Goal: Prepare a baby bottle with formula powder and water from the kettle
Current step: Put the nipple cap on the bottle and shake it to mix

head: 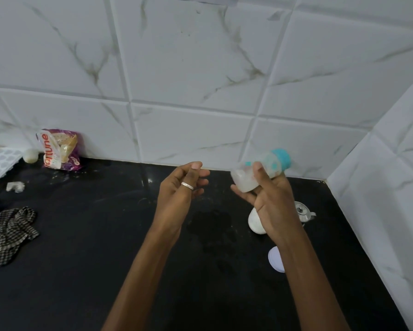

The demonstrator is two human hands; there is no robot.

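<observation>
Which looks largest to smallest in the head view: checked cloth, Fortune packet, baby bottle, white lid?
1. checked cloth
2. Fortune packet and baby bottle: about alike; the bottle is held up nearer the camera, so unranked.
3. white lid, partly hidden by the right arm.

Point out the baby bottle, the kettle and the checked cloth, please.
baby bottle [244, 181], head view, on its milky lower body.
kettle [303, 212], head view, on its steel top.
checked cloth [9, 232], head view, on its crumpled middle.
</observation>
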